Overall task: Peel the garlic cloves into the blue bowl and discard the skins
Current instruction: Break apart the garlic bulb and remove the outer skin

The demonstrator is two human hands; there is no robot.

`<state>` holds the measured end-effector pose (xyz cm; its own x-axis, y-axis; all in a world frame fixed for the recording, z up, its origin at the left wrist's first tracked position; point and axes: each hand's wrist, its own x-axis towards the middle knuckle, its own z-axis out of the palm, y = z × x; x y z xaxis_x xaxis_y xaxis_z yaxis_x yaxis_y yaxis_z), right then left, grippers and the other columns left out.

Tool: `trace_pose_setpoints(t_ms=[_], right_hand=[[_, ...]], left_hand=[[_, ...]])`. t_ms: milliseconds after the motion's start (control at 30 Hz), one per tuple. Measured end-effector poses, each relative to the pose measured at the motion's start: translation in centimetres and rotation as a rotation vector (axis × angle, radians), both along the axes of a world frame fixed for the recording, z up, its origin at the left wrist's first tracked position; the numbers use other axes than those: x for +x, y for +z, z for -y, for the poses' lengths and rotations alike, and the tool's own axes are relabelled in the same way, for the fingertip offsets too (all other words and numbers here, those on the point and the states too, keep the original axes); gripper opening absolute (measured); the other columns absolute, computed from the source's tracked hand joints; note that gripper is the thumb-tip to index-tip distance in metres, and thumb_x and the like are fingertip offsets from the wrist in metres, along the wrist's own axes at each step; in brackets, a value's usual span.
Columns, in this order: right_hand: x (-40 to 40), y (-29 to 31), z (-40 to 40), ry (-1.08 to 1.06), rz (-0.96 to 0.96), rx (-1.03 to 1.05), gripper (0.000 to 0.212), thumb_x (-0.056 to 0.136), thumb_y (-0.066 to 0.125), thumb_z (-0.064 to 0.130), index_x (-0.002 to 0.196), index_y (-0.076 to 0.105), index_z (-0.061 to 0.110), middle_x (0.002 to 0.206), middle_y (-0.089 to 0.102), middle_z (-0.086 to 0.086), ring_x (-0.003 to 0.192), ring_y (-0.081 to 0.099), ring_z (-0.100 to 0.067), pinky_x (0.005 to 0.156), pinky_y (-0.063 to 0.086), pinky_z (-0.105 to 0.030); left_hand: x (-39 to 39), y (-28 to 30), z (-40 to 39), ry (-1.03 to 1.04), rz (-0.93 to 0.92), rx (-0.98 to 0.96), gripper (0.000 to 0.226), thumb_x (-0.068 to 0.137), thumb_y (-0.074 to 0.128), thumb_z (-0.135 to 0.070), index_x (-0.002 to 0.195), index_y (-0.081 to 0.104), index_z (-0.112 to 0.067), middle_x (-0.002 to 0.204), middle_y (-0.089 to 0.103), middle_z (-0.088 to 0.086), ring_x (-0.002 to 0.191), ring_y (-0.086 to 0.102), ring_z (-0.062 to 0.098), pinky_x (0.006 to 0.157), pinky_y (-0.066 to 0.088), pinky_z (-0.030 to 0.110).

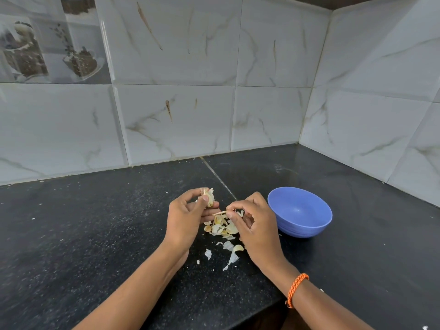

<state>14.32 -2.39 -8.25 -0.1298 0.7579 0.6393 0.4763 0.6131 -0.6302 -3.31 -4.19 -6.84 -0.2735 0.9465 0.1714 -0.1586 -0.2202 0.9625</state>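
Observation:
My left hand [184, 217] grips a cluster of garlic cloves [209, 196] with papery skin, held just above the black countertop. My right hand [254, 222] pinches a thin strip of garlic skin or stem [221, 212] between thumb and fingertips, right beside the left hand. A heap of peeled skins [221, 227] lies on the counter under and between the hands, with a few more scraps [229, 252] nearer to me. The blue bowl [307, 225] stands just right of my right hand; its inside looks empty.
The black speckled countertop [95, 234] runs into a corner of white marble-look wall tiles [181, 120] behind and to the right. An orange braided band [296, 289] circles my right wrist. The counter's front edge is at the lower right.

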Motion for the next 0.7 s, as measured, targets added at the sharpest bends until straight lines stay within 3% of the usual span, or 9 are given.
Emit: trace_pose_setpoints(t_ms=[167, 300, 400, 533, 700], right_hand=[[0.3, -0.3, 0.2, -0.010, 0.030, -0.016, 0.012, 0.096, 0.080, 0.021, 0.104, 0.078, 0.029, 0.096, 0.052, 0.017, 0.081, 0.057, -0.013, 0.066, 0.045, -0.014], [0.5, -0.7, 0.0, 0.044, 0.056, -0.011, 0.018, 0.099, 0.075, 0.016, 0.112, 0.082, 0.027, 0.096, 0.054, 0.014, 0.085, 0.060, -0.014, 0.065, 0.051, -0.024], [0.5, -0.8, -0.3, 0.030, 0.052, -0.020, 0.025, 0.102, 0.068, 0.011, 0.119, 0.082, 0.023, 0.097, 0.055, 0.014, 0.090, 0.062, -0.013, 0.069, 0.052, -0.023], [0.6, -0.7, -0.6, 0.024, 0.013, -0.030, 0.022, 0.105, 0.065, 0.020, 0.120, 0.081, 0.023, 0.107, 0.060, 0.015, 0.104, 0.064, -0.013, 0.075, 0.052, -0.019], [0.4, -0.7, -1.0, 0.037, -0.068, -0.065, 0.026, 0.102, 0.071, 0.015, 0.124, 0.077, 0.027, 0.116, 0.066, 0.017, 0.107, 0.067, -0.012, 0.080, 0.053, -0.018]], left_hand=[[-0.4, -0.2, -0.2, 0.012, -0.035, 0.006, 0.021, 0.108, 0.066, -0.014, 0.129, 0.068, -0.012, 0.096, 0.083, 0.014, 0.093, 0.082, 0.032, 0.087, 0.066, 0.040], [-0.1, -0.3, -0.2, 0.005, -0.115, 0.007, 0.023, 0.108, 0.064, -0.013, 0.131, 0.068, -0.016, 0.095, 0.084, 0.010, 0.093, 0.082, 0.026, 0.091, 0.065, 0.045], [0.0, -0.7, -0.2, 0.033, -0.304, 0.048, 0.025, 0.109, 0.061, -0.012, 0.131, 0.067, -0.022, 0.091, 0.083, 0.003, 0.087, 0.082, 0.019, 0.090, 0.066, 0.045], [0.3, -1.0, 0.0, 0.047, -0.636, 0.135, 0.031, 0.109, 0.059, -0.019, 0.138, 0.062, -0.031, 0.088, 0.081, -0.008, 0.079, 0.079, 0.008, 0.082, 0.065, 0.043], [0.3, -1.3, 0.0, 0.036, -0.786, 0.208, 0.036, 0.114, 0.051, -0.032, 0.150, 0.050, -0.037, 0.086, 0.076, -0.012, 0.075, 0.074, 0.011, 0.074, 0.061, 0.045]])
